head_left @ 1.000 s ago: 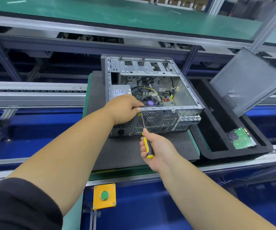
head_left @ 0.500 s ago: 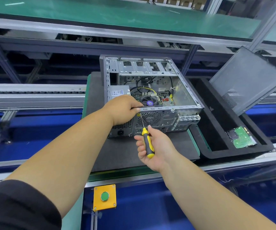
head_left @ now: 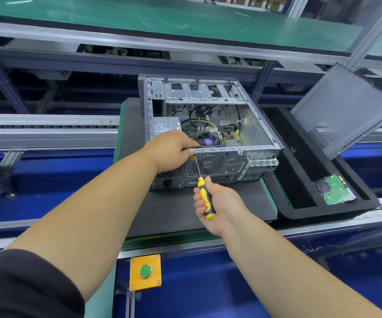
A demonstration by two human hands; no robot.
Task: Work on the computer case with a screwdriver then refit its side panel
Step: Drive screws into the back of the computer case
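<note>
On the assembly line, the open computer case [head_left: 210, 134] lies on its side on a dark foam mat [head_left: 176, 210], back panel toward me; its side panel [head_left: 343, 109] is off, propped tilted against the rail at the far end of the black tray [head_left: 300, 161] to the right, well apart from the case, with a bare hard drive [head_left: 335, 190] lying in the tray's near end. My left hand [head_left: 170, 149] curls over the case's upper rear edge, fingers pinching at the spot where the blade meets the metal; whether a screw sits under them I cannot tell. My right hand [head_left: 215, 203] grips the yellow-and-black screwdriver [head_left: 205, 199] by its handle, shaft angled up toward that edge. The risks, as I judge them: the tip could slip off and jab my left fingers; a loose screw could drop into the case near the fan [head_left: 208, 141]; a hard push could slide the case on the mat.
</note>
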